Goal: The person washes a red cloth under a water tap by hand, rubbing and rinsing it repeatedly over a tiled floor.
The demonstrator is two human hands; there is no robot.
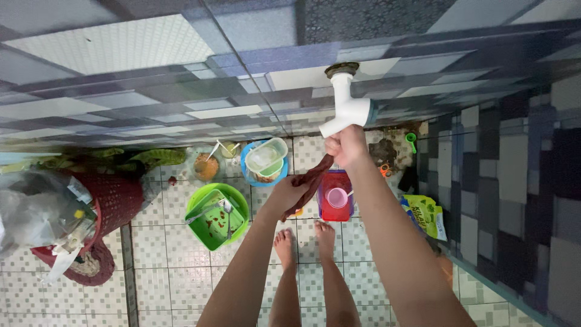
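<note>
A white plastic tap [347, 108] juts from the tiled wall. My right hand [346, 147] is raised right under its spout, closed on the upper end of a long dark reddish-brown strip [315, 180]. My left hand [288, 195] grips the lower end of the same strip, which stretches slantwise between both hands. Below, my bare feet [304, 237] stand on the white tiled floor.
On the floor sit a red bucket with a pink scoop [336, 197], a green basin with a green board and spoon [216, 215], a blue bowl with a clear box [264, 161], a dark red basket of rubbish [113, 203] at left, and a green bag [426, 215] at right.
</note>
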